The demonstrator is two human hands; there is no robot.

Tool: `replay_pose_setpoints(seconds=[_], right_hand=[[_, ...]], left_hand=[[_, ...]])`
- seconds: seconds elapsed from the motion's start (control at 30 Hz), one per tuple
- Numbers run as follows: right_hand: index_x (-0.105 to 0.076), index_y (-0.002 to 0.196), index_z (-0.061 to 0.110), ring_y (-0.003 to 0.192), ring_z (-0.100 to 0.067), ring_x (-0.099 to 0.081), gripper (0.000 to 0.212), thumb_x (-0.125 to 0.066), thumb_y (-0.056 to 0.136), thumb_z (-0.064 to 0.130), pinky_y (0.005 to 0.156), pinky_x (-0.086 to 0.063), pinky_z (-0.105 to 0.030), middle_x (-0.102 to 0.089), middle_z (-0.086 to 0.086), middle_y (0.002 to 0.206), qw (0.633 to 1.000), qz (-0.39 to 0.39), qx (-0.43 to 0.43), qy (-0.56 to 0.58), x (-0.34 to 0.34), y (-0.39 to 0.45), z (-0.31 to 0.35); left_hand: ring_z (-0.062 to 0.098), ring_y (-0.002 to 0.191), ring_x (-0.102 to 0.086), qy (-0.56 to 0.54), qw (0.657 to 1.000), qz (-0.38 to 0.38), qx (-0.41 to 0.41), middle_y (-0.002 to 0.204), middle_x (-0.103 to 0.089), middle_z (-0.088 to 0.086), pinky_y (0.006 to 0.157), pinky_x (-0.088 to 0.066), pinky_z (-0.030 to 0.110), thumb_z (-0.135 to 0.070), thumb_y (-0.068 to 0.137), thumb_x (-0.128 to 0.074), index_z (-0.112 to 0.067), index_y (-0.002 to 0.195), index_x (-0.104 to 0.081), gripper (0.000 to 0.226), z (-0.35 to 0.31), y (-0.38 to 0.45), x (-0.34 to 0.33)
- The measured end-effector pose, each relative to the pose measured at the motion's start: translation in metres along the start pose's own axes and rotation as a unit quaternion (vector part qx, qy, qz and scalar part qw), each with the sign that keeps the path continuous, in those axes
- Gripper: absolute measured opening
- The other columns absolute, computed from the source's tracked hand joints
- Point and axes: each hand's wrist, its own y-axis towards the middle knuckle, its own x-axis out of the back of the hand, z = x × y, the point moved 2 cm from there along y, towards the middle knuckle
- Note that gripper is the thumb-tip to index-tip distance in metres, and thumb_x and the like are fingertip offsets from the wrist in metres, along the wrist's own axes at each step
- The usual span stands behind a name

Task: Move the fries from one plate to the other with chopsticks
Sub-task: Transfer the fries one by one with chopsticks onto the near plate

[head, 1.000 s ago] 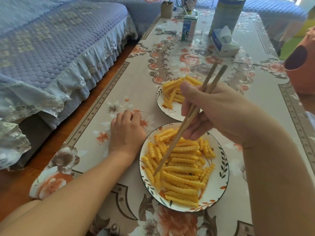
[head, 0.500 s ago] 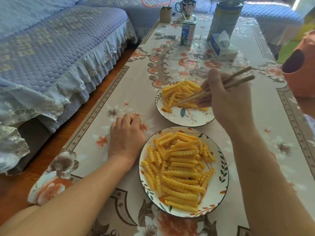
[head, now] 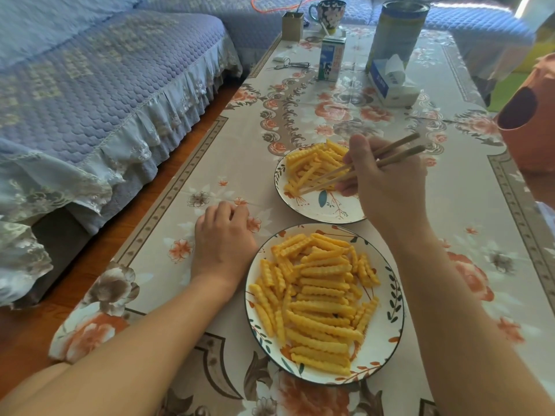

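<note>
The right hand [head: 387, 187] grips the chopsticks [head: 354, 171], tips slightly apart over the far plate [head: 318, 210]; whether they pinch a fry is unclear. Keep the tips low among the fries [head: 309, 166] and part them gently. The left hand [head: 223, 238] rests loosely curled on the table [head: 228, 139].

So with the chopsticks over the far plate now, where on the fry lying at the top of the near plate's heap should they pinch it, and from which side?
Pinch the top fry at its middle, tips coming down from above across its width: it lies long, tilted and exposed on the heap.

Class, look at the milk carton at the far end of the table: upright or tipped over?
Upright. The milk carton stands on its base on the table, printed front facing the camera, top uppermost.
</note>
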Motion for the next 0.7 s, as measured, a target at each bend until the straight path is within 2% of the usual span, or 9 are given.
replay_pose_setpoints(seconds=[0.2, 0.37, 0.47, 0.53, 0.7], right_hand=[[-0.070, 0.078, 0.014, 0.052, -0.021, -0.071, 0.036, -0.055, 0.106, 0.032, 0.057, -0.062, -0.048, -0.071, -0.007, 0.064, 1.000, 0.011, -0.012, 0.002, -0.003, 0.001, -0.005], [-0.070, 0.079, 0.004, 0.050, -0.025, -0.071, 0.043, -0.054, 0.106, 0.033, 0.051, -0.062, -0.038, -0.070, -0.016, 0.064, 0.999, -0.003, -0.038, 0.024, 0.007, 0.005, 0.003], [-0.070, 0.078, 0.006, 0.051, -0.026, -0.071, 0.042, -0.054, 0.106, 0.034, 0.050, -0.060, -0.035, -0.070, -0.015, 0.062, 0.998, -0.010, -0.032, 0.044, 0.008, 0.006, 0.005], [-0.070, 0.077, 0.010, 0.053, -0.027, -0.072, 0.041, -0.054, 0.106, 0.035, 0.052, -0.061, -0.036, -0.071, -0.014, 0.062, 0.998, -0.007, -0.030, 0.058, 0.003, 0.004, 0.003], [-0.070, 0.081, 0.013, 0.056, -0.022, -0.074, 0.036, -0.055, 0.105, 0.037, 0.057, -0.063, -0.046, -0.072, -0.010, 0.067, 0.999, 0.007, -0.016, 0.032, -0.010, -0.001, -0.006]], left_hand=[[0.034, 0.088, -0.052, -0.001, 1.000, 0.002, 0.000, 0.097, -0.060, 0.012, 0.077, -0.046, 0.045, -0.014, 0.078, -0.042, -0.009, 0.097, -0.065, 0.030, 0.000, 0.000, -0.001], [0.033, 0.089, -0.052, -0.003, 1.000, 0.002, 0.000, 0.097, -0.059, 0.012, 0.078, -0.046, 0.046, -0.014, 0.078, -0.041, -0.009, 0.098, -0.064, 0.031, 0.000, 0.000, -0.001], [0.033, 0.089, -0.051, -0.001, 1.000, 0.002, 0.002, 0.098, -0.059, 0.012, 0.078, -0.046, 0.046, -0.011, 0.079, -0.046, -0.009, 0.098, -0.064, 0.026, 0.001, 0.000, -0.001], [0.033, 0.090, -0.051, 0.001, 1.000, 0.004, 0.002, 0.098, -0.059, 0.012, 0.079, -0.046, 0.046, -0.009, 0.080, -0.050, -0.009, 0.099, -0.064, 0.023, 0.002, 0.000, -0.002], [0.032, 0.089, -0.051, 0.001, 1.000, 0.007, 0.002, 0.098, -0.059, 0.011, 0.078, -0.047, 0.046, -0.014, 0.079, -0.042, -0.009, 0.099, -0.064, 0.030, 0.001, 0.000, -0.001]])
